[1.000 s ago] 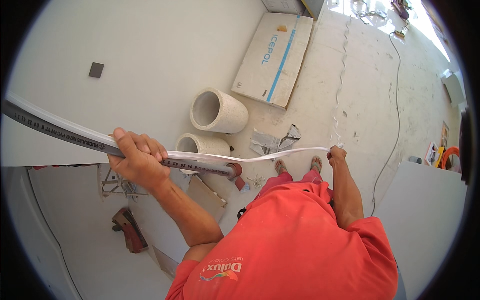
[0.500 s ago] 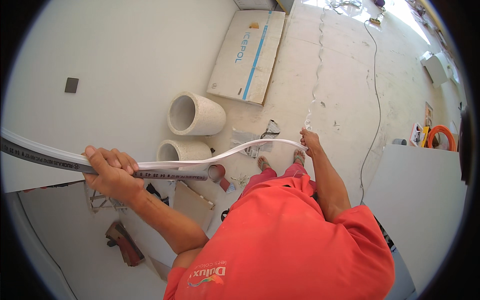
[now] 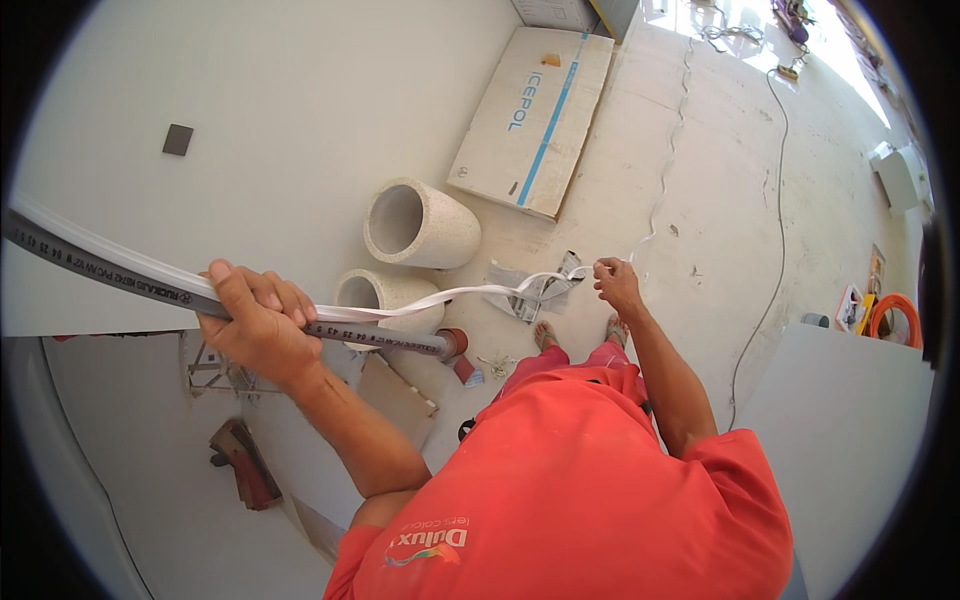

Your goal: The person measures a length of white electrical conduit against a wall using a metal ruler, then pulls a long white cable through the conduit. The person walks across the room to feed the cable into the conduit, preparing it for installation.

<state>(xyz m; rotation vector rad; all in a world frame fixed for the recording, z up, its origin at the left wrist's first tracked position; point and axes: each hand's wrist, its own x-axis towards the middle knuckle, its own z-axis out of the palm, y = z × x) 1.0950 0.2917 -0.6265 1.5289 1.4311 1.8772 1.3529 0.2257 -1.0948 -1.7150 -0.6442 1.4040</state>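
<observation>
My left hand [image 3: 262,325] is wrapped round a grey flexible pipe [image 3: 120,275] with a white strip [image 3: 140,258] lying along its top. The pipe runs off the left edge and ends in mid-air [image 3: 430,343] over the floor items. From my left hand the strip runs rightward in loose waves [image 3: 450,296] to my right hand [image 3: 615,285], whose fingertips are pinched on it. Beyond that hand a thin wavy length trails along the floor toward the far end.
A large flat carton [image 3: 530,120] rests by the white wall [image 3: 270,120], above two speckled concrete cylinders [image 3: 450,225]. Crumpled packaging [image 3: 515,305] lies near my feet. A grey cable [image 3: 772,250] crosses the floor. A light grey panel [image 3: 840,410] and orange coiled hose [image 3: 905,318] are at right.
My right hand has moved leftward and upward along with the strip, which now hangs in more pronounced waves between my hands. My left hand keeps its grip.
</observation>
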